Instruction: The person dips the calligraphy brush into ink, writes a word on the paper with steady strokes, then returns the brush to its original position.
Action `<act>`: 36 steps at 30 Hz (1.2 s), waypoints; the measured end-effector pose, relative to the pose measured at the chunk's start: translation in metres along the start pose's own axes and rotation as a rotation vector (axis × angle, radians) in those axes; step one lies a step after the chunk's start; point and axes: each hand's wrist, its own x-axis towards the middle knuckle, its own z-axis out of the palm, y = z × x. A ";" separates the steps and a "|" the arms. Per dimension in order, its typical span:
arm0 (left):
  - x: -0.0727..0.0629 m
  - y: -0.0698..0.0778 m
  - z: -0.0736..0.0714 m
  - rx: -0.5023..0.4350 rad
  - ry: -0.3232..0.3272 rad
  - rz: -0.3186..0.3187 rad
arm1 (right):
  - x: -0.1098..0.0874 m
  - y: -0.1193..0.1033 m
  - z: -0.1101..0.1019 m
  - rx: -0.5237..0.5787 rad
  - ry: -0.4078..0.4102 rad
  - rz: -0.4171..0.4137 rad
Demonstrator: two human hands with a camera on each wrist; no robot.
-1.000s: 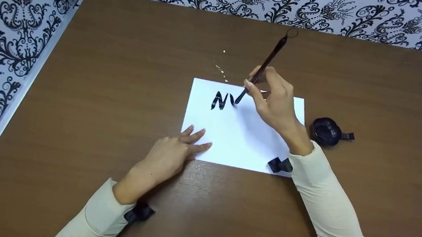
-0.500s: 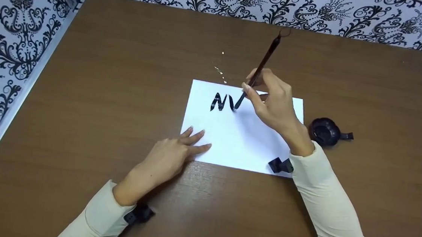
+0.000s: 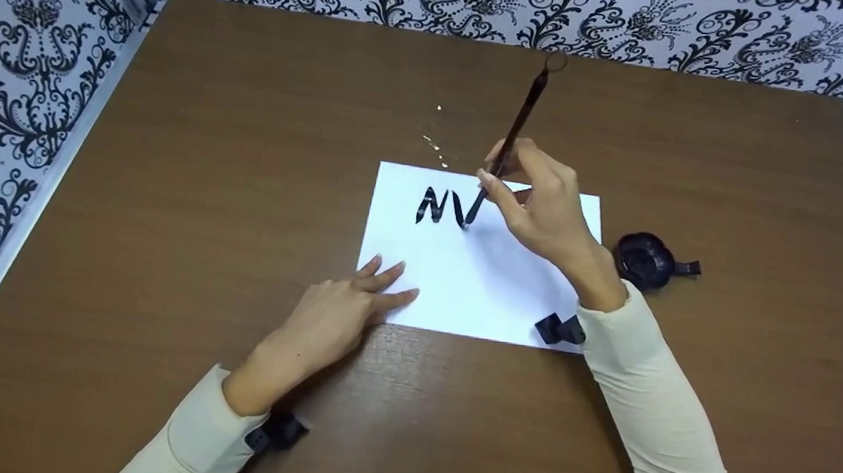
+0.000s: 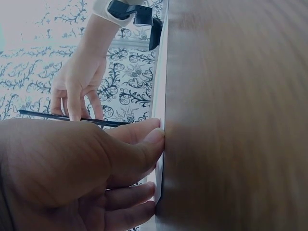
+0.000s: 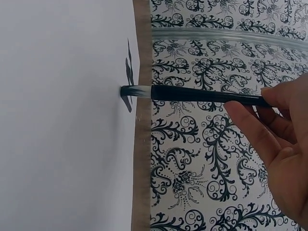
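Observation:
My right hand (image 3: 545,201) pinches a dark-handled calligraphy brush (image 3: 523,113) between thumb and fingers. In the right wrist view the brush's bristles (image 5: 137,91), pale with a black inked tip, touch the white paper (image 5: 62,115). Thick black ink strokes (image 3: 433,206) stand near the sheet's top edge, a zigzag and then a slanted line beside the brush tip. My left hand (image 3: 340,309) rests with fingers spread on the paper's lower left corner. The left wrist view shows its fingertips (image 4: 153,137) against the sheet's edge.
A small dark flower-shaped ink dish (image 3: 645,260) with a short handle stands right of the paper on the brown table (image 3: 208,175). Small pale flecks (image 3: 432,144) lie behind the sheet. Patterned wallpaper (image 3: 485,1) borders the table at the back and left. Each wrist wears a black camera (image 3: 561,329).
The brush tip has moved slightly down the paper, lengthening the slanted black stroke. My left hand stays in place on the sheet. The whole view has shifted a little.

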 end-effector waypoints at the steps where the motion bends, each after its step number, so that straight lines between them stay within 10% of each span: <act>1: 0.000 0.000 0.000 -0.001 -0.002 -0.002 | 0.000 0.000 0.000 0.001 -0.002 -0.001; 36: 0.000 0.000 0.000 -0.018 0.019 0.008 | 0.001 0.016 -0.001 -0.006 0.121 -0.029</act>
